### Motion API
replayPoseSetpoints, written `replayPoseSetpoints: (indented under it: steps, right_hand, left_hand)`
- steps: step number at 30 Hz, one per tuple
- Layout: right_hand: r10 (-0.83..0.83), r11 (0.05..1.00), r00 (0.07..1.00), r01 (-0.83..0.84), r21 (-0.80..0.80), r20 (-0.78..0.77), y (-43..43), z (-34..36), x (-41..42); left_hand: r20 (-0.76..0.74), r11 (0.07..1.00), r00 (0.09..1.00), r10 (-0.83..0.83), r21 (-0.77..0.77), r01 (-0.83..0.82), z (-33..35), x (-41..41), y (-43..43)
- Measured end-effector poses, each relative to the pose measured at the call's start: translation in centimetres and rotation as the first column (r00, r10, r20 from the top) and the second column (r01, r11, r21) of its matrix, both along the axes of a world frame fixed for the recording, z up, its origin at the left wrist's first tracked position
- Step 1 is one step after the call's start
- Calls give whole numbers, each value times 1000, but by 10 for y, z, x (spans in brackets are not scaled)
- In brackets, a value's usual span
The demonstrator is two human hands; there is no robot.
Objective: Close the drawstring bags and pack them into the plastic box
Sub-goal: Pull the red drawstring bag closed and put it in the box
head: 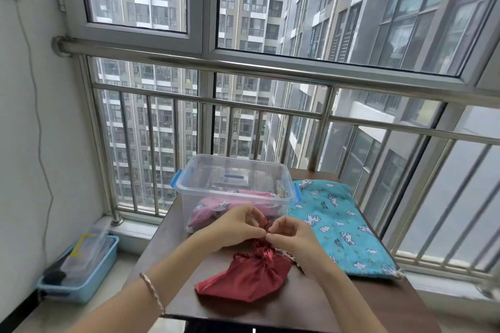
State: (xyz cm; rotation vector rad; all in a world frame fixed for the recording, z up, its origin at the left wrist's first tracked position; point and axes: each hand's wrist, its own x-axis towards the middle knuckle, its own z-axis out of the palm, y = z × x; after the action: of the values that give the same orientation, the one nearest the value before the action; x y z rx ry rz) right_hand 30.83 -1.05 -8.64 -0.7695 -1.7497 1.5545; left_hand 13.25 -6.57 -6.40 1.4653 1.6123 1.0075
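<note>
A red satin drawstring bag [247, 277] lies on the dark table [186, 297] in front of me, its mouth gathered tight and lifted. My left hand [238, 226] and my right hand [290, 235] both pinch the bunched neck and cord at its top. Behind them stands the clear plastic box [235, 186] with blue clips, open, holding a pink unicorn-print bag [213, 208]. A turquoise unicorn-print bag [338, 224] lies flat on the table to the right of the box.
A steel railing [270, 67] and window run just behind the table. On the floor at the left sits a light-blue tray [81, 270] with odds and ends. A white cable [40, 143] hangs down the left wall.
</note>
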Motion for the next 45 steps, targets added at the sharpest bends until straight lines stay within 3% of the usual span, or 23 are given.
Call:
replayPoseSetpoints:
  steps: [4, 7, 9, 12, 15, 18, 25, 29, 33, 35, 37, 39, 42, 45]
  right_hand:
    - [-41, 999, 998, 41, -4, -40, -2, 1, -1]
    - [-161, 950, 987, 149, 274, 24, -4, 1, -5]
    - [-213, 842, 975, 149, 519, 66, -2, -2, -7]
    - [-288, 585, 954, 106, 804, 84, 2, -8, -8]
    - [-324, 433, 940, 46, 900, 107, 1, -7, -8]
    - [-316, 393, 935, -27, 919, 163, 1, -9, -8]
    - [-246, 505, 934, -104, 857, 258, 1, -10, -11]
    - [-244, 647, 932, -49, 761, 268, 0, -5, -11]
    - [-163, 910, 949, 38, 413, 271, 1, 0, -10]
    - [-60, 989, 974, 28, 146, 218, 5, -1, -9]
    - [52, 992, 994, -41, -117, 94, 8, -3, -5]
    - [118, 959, 993, -119, -258, -16, 11, -4, -2]
    - [153, 938, 987, -163, -305, -57, 9, -3, 1]
    - [111, 971, 994, -106, -214, 12, 6, -1, -1]
  left_hand:
    - [-47, 1000, 999, -21, 12, 22, 2, -4, -3]
    - [-6, 998, 998, -65, -9, 65, 3, -6, -3]
    - [12, 997, 997, -76, -28, 76, 4, -6, -3]
    - [7, 994, 997, -75, -76, 75, 7, -5, -1]
    - [21, 988, 998, -55, -144, 57, 10, -4, 1]
    - [-4, 974, 996, -84, -210, 81, 16, -3, 1]
    - [-89, 920, 983, -159, -375, 115, 27, 2, 1]
    - [-55, 916, 982, -182, -373, 149, 26, 1, 0]
    - [-154, 985, 986, -70, -167, 44, 15, -1, 0]
    - [-74, 997, 996, -48, -65, 43, 8, -2, -2]
    - [18, 996, 996, -82, 18, 82, 4, -1, -5]
    - [13, 994, 998, -63, 87, 62, 2, -2, -6]
    - [8, 994, 999, -37, 105, 36, 0, -1, -6]
    - [16, 998, 999, -38, 50, 37, -2, 2, -5]
